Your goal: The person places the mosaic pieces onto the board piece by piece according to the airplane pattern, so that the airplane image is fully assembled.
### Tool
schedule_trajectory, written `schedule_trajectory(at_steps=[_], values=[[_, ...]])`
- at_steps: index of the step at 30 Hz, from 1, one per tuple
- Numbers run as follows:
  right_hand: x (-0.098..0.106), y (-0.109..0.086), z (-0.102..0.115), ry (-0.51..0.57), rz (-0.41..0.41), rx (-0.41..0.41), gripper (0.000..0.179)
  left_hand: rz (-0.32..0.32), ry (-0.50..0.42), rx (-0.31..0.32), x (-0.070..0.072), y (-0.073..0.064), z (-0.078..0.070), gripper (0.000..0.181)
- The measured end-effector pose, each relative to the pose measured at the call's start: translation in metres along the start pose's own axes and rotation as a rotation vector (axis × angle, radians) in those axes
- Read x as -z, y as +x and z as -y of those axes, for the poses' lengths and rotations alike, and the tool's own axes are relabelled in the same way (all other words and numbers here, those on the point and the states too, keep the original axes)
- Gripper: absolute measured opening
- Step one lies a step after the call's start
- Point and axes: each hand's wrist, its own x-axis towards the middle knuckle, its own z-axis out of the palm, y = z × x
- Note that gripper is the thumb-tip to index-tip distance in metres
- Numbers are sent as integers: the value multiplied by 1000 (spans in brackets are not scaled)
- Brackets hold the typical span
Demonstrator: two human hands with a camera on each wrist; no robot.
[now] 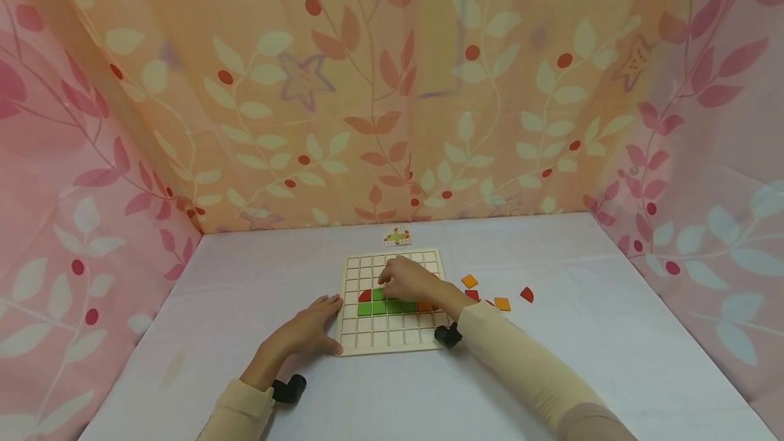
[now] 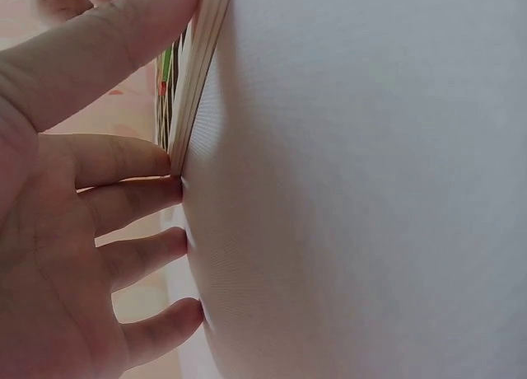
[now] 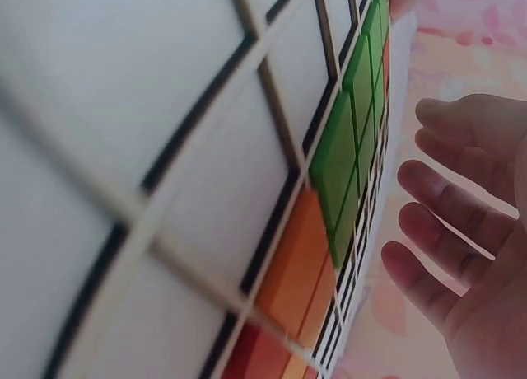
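Observation:
A pale wooden grid board (image 1: 363, 340) lies on the table. Several green square tiles (image 1: 380, 307) fill cells across its middle, with a red quarter-circle tile (image 1: 365, 296) at their left and an orange tile (image 1: 425, 306) at their right. My left hand (image 1: 312, 325) touches the board's left edge, thumb and forefinger against its side in the left wrist view. Above the tiles hovers my right hand (image 1: 409, 280); its fingers (image 3: 449, 194) bend loosely, and no piece shows between them in the right wrist view. The hand and forearm cover part of the board.
Behind the board lies a small picture card (image 1: 397, 235). Right of the board are loose pieces, among them two orange squares (image 1: 502, 304) and a red quarter-circle (image 1: 527, 295). Flowered curtains (image 1: 275, 121) enclose the white-covered table (image 1: 202, 291) at the back and sides.

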Motion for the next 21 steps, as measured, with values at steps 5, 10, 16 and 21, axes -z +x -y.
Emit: schedule_trajectory(at_steps=[5, 10, 16, 21], values=[[7, -13, -10, 31, -12, -16, 23, 2, 7, 3, 0, 0, -1, 97], [17, -30, -20, 49, -22, -53, 22, 6, 9, -7, 0, 2, 0, 97], [28, -51, -34, 46, -38, -30, 22, 12, 2, -5, 0, 2, 2, 97], [31, -67, -47, 18, -48, -45, 20, 12, -7, -4, 0, 1, 3, 98]])
